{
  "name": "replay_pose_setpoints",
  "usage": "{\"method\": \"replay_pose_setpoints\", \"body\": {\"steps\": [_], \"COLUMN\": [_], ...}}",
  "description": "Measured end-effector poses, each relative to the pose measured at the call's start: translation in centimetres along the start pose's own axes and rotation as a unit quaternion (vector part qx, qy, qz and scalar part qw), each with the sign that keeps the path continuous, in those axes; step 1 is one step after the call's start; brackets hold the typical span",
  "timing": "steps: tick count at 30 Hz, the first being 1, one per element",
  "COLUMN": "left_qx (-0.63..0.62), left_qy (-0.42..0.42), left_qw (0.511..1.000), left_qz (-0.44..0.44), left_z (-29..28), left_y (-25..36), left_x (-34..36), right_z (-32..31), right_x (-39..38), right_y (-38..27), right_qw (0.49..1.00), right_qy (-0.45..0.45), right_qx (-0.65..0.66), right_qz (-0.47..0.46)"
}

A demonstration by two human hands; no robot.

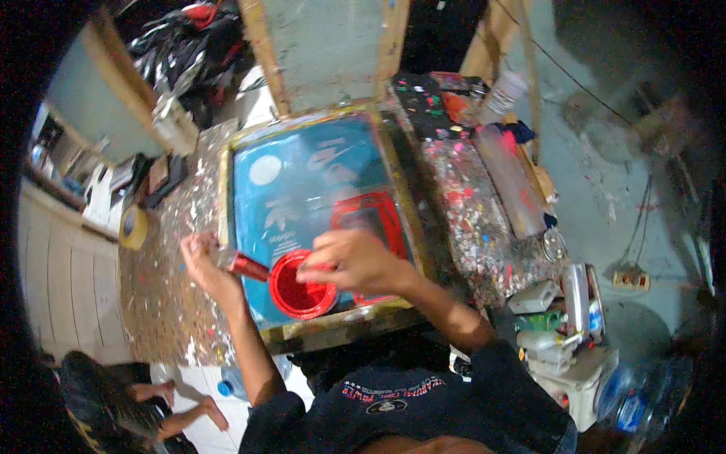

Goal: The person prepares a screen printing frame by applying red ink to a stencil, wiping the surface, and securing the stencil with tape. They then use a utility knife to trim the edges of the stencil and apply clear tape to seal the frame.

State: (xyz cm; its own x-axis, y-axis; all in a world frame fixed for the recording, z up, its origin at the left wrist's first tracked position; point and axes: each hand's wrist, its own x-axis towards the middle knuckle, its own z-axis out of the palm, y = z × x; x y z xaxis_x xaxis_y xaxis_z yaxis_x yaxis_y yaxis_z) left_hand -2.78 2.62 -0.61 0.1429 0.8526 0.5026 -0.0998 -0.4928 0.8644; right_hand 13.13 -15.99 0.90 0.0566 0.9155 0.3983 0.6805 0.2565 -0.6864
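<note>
The right hand's (344, 259) fingers pinch a red implement (325, 266) over the red tub (277, 301); the left hand's (203, 259) close around a red-smeared tool (249, 266) tilted toward its rim. Drips could foul the blue printing screen (255, 219) underneath; a knock could tip the tub.

A grey-green wall (597, 181) with a socket (631, 281) rises right of the paint-spattered table (162, 303), white floor tiles (218, 441) below.
</note>
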Motion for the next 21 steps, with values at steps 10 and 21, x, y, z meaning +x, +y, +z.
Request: {"method": "replay_pose_setpoints", "body": {"steps": [10, 21], "left_qx": [-0.147, -0.102], "left_qy": [0.019, 0.095], "left_qw": [0.978, 0.974], "left_qz": [-0.147, -0.179], "left_z": [0.9, 2.3], "left_y": [0.3, 2.4], "left_x": [-1.5, -2.0], "right_z": [-9.0, -36.8], "right_x": [-6.2, -20.7], "right_y": [7.0, 29.4], "right_qw": [0.954, 0.760], "right_qy": [0.222, 0.105], "right_qx": [-0.050, -0.455], "right_qz": [0.194, 0.453]}}
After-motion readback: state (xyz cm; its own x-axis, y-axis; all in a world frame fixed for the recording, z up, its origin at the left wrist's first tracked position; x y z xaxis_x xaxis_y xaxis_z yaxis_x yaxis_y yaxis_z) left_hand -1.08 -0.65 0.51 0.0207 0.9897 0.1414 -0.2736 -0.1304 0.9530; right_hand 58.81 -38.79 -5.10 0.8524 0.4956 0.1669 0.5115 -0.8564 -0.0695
